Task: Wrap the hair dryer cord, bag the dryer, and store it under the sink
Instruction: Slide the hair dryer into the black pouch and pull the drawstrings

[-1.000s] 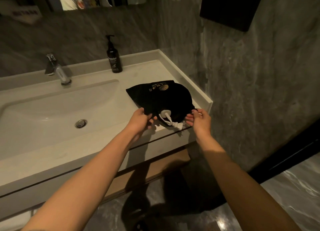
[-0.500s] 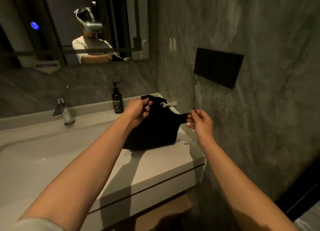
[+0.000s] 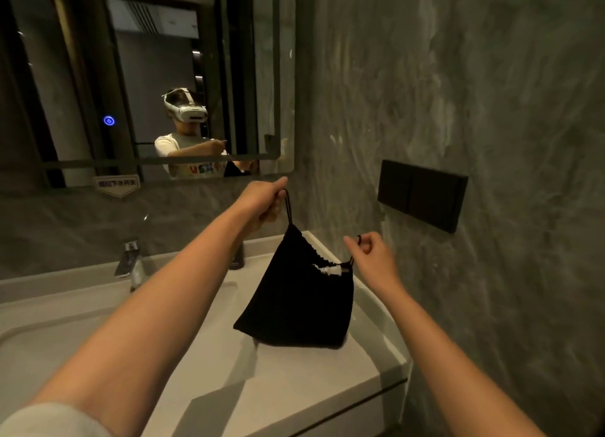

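Note:
A black drawstring bag (image 3: 299, 302) hangs just above the right end of the white sink counter (image 3: 294, 390). Its mouth is puckered, and a bit of the white hair dryer (image 3: 327, 269) shows through the gap. My left hand (image 3: 263, 204) is raised high, pinching the left drawstring loop taut. My right hand (image 3: 371, 256) is lower, to the right of the bag's mouth, with its fingers closed on the right drawstring. The rest of the dryer and its cord are hidden inside the bag.
A chrome faucet (image 3: 129, 263) stands behind the basin (image 3: 65, 325) at left. A dark soap bottle (image 3: 236, 256) is partly hidden behind my left forearm. A mirror (image 3: 147, 76) hangs above. On the grey stone wall at right is a black panel (image 3: 422, 194).
The bag went from lying flat on the counter to hanging in the air. My left hand rose and both hands drew apart on the strings, gathering the mouth. My view tilted upward.

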Demonstrator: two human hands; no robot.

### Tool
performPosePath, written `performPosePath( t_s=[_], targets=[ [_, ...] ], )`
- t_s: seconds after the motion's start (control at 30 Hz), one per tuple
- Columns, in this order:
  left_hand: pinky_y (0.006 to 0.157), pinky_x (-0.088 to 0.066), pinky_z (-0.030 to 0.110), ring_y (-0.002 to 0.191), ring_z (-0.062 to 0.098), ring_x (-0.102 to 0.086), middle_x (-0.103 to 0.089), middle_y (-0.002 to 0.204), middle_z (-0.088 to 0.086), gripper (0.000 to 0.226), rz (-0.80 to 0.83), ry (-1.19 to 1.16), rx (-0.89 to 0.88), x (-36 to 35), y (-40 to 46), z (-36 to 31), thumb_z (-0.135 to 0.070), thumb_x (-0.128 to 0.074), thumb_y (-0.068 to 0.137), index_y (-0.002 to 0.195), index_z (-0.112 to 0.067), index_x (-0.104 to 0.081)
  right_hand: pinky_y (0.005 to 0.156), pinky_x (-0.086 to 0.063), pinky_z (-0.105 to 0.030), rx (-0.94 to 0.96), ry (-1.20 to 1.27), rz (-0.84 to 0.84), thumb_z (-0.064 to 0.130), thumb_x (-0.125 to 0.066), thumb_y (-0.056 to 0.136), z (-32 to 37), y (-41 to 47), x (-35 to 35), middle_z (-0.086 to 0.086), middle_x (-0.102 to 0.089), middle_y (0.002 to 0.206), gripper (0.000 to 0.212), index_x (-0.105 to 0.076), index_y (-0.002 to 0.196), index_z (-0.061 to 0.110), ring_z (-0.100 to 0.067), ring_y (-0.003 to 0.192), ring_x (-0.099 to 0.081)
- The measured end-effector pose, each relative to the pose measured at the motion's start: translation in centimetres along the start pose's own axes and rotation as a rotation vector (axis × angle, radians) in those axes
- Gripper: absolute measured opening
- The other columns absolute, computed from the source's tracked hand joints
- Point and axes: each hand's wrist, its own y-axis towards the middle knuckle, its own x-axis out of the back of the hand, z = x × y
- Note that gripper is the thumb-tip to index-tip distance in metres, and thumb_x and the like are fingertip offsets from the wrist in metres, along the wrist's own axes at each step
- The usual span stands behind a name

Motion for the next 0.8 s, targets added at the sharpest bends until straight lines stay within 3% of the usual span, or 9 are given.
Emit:
performPosePath(
  t_s=[0.1,0.2,0.3,0.43,0.57,0.8],
  targets=[
    [0.034,-0.022,0.016,0.034,0.006,-0.030,-0.035,0.038,-0.009,0.041,0.018,-0.241,-0.070,-0.8,0.2,-0.7,-0.034,-0.041,0.099,0.061,-0.019,-0.045,0.062,-0.040,-0.020,0.060,-0.059,0.087,0.052,-0.059,0.084,1.0,-0.2,0.0,0.001,-0.054,0.089,0.042,-0.053,0.101,0.014,-0.008,0.075,-0.051],
    [0.034,-0.019,0.016,0.033,0.004,-0.028,-0.033,0.038,-0.011,0.042,0.020,-0.383,-0.153,-1.1,0.2,-1.8,-0.032,-0.035,0.101,0.062,-0.019,-0.042,0.070,-0.040,-0.013,0.080,-0.040,0.153,0.041,-0.066,0.083,0.2,-0.3,-0.4,0.002,-0.054,0.099,0.030,-0.060,0.096,0.014,-0.005,0.086,-0.054],
    [0.037,-0.019,0.018,0.036,0.005,-0.029,-0.034,0.040,-0.010,0.042,-0.021,-0.376,-0.200,-1.1,0.2,-2.4,-0.032,-0.035,0.101,0.063,-0.019,-0.044,0.066,-0.044,-0.009,-0.013,0.222,0.153,0.016,-0.063,0.088,-0.6,-0.6,-0.6,-0.003,-0.058,0.085,0.012,-0.063,0.086,0.005,-0.009,0.077,-0.056],
    [0.033,-0.020,0.016,0.033,0.004,-0.030,-0.036,0.042,-0.010,0.041,-0.166,-0.433,-0.160,0.1,0.8,-1.4,-0.034,-0.036,0.101,0.064,-0.020,-0.045,0.058,-0.053,-0.019,-0.267,0.608,0.060,0.013,-0.055,0.093,-1.5,-0.2,-0.1,-0.011,-0.063,0.078,0.015,-0.061,0.081,0.006,-0.016,0.068,-0.060],
    [0.033,-0.020,0.015,0.033,0.005,-0.029,-0.034,0.044,-0.008,0.039,-0.343,-0.459,-0.086,1.3,1.2,0.2,-0.034,-0.039,0.100,0.064,-0.020,-0.044,0.051,-0.055,-0.020,-0.346,0.705,0.012,0.010,-0.048,0.097,-1.1,0.2,-0.1,-0.010,-0.057,0.070,0.022,-0.055,0.076,0.006,-0.018,0.063,-0.056],
    [0.031,-0.021,0.016,0.029,0.004,-0.029,-0.035,0.043,-0.008,0.035,-0.444,-0.470,-0.042,3.0,2.0,3.0,-0.026,-0.036,0.100,0.070,-0.017,-0.049,0.053,-0.044,-0.024,-0.297,0.775,0.037,0.008,-0.047,0.096,1.5,1.5,-0.1,-0.005,-0.045,0.063,0.020,-0.052,0.076,0.007,-0.014,0.053,-0.043]
  ],
)
